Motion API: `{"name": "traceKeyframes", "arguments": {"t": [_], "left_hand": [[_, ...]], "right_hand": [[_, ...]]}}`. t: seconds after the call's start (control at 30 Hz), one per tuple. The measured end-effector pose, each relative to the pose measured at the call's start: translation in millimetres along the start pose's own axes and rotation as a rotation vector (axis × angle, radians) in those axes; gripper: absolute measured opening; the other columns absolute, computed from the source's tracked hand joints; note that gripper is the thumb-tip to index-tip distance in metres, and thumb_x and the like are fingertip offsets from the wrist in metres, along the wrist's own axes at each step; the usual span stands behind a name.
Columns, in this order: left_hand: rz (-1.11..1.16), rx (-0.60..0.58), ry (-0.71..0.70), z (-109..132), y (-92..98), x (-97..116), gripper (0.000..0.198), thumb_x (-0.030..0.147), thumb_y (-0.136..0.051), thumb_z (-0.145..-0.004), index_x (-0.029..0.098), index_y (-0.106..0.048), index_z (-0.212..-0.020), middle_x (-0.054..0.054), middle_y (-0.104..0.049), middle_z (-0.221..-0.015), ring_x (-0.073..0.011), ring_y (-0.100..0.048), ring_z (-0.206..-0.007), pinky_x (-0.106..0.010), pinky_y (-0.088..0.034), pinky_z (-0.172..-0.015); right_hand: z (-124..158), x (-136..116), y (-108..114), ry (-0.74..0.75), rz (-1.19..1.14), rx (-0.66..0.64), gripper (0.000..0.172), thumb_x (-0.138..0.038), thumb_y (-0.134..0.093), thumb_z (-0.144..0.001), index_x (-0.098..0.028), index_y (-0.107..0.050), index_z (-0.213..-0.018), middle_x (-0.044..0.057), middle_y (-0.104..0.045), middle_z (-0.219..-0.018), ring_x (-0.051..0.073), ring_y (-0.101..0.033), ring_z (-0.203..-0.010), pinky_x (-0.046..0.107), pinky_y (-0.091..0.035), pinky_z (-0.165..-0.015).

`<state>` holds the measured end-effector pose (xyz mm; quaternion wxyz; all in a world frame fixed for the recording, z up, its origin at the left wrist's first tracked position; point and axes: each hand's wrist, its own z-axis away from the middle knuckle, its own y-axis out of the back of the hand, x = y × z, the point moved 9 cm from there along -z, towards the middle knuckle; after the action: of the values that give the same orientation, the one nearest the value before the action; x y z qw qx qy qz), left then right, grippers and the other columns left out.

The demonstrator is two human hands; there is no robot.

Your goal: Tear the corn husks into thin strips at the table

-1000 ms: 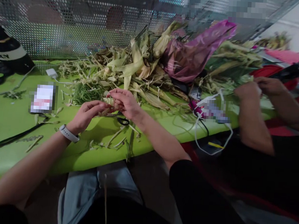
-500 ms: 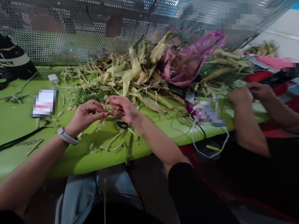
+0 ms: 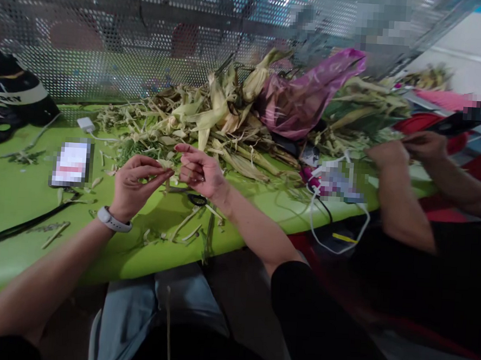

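Note:
My left hand (image 3: 136, 187), with a pale watch band at the wrist, pinches a small pale-green plant piece (image 3: 167, 166) between thumb and fingertips. Just right of it is my right hand (image 3: 203, 175), a small gap between the two. Its index finger points left while its other fingers curl toward the palm; what they hold, if anything, is hidden. Below the hands, plant scraps (image 3: 187, 220) lie scattered on the green tabletop (image 3: 110, 248), with a black ring-shaped handle (image 3: 197, 199) among them. Feathery green leaves (image 3: 134, 149) lie behind my left hand.
A heap of corn husks (image 3: 216, 113) with a purple plastic bag (image 3: 298, 99) lies along the perforated metal screen (image 3: 122, 48). At left are a phone (image 3: 71, 164), a charger (image 3: 86, 125) and a black bottle-like object (image 3: 20, 90). Another person's hands (image 3: 405, 149) work at right.
My hands have come slightly apart. The right index finger has lifted off the plant piece and straightened, while my left hand keeps its pinch and has turned a little.

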<state>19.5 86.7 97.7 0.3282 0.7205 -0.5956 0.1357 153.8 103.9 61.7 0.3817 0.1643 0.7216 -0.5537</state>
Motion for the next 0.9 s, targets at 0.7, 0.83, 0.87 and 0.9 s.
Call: {"name": "traceKeyframes", "arguments": {"t": [0.7, 0.83, 0.87, 0.9], "left_hand": [[0.471, -0.390, 0.669, 21, -37.8, -29, 0.029, 0.043, -0.082, -0.071, 0.016, -0.077, -0.081, -0.005, -0.074, -0.070, -0.0121, -0.062, -0.056, -0.023, -0.048, -0.051], [0.579, -0.381, 0.835, 27, -41.0, -39, 0.031, 0.043, -0.085, -0.067, 0.016, -0.076, -0.080, -0.004, -0.073, -0.074, -0.0105, -0.062, -0.060, -0.024, -0.048, -0.058], [0.599, -0.383, 0.861, 28, -41.7, -40, 0.034, 0.043, -0.086, -0.065, 0.015, -0.076, -0.082, -0.004, -0.073, -0.075, -0.0109, -0.063, -0.062, -0.024, -0.048, -0.060], [0.608, -0.389, 0.880, 30, -42.5, -41, 0.036, 0.043, -0.087, -0.063, 0.015, -0.075, -0.084, -0.004, -0.073, -0.076, -0.0111, -0.063, -0.063, -0.024, -0.049, -0.061]], "right_hand": [[-5, 8, 17, -0.012, 0.184, 0.181, 0.012, -0.019, -0.060, -0.085, -0.019, -0.061, -0.097, -0.014, -0.026, -0.046, 0.004, -0.015, -0.039, 0.019, -0.018, -0.042], [-6, 1, 15, 0.038, 0.228, 0.149, 0.013, -0.020, -0.062, -0.083, -0.019, -0.059, -0.095, -0.014, -0.032, -0.044, 0.003, -0.017, -0.036, 0.019, -0.017, -0.041], [-6, -2, 15, 0.060, 0.235, 0.142, 0.013, -0.020, -0.061, -0.082, -0.019, -0.059, -0.095, -0.014, -0.033, -0.043, 0.003, -0.016, -0.036, 0.019, -0.016, -0.041], [-6, -6, 15, 0.079, 0.244, 0.144, 0.012, -0.020, -0.061, -0.082, -0.019, -0.059, -0.093, -0.014, -0.034, -0.042, 0.003, -0.016, -0.035, 0.019, -0.015, -0.041]]}}
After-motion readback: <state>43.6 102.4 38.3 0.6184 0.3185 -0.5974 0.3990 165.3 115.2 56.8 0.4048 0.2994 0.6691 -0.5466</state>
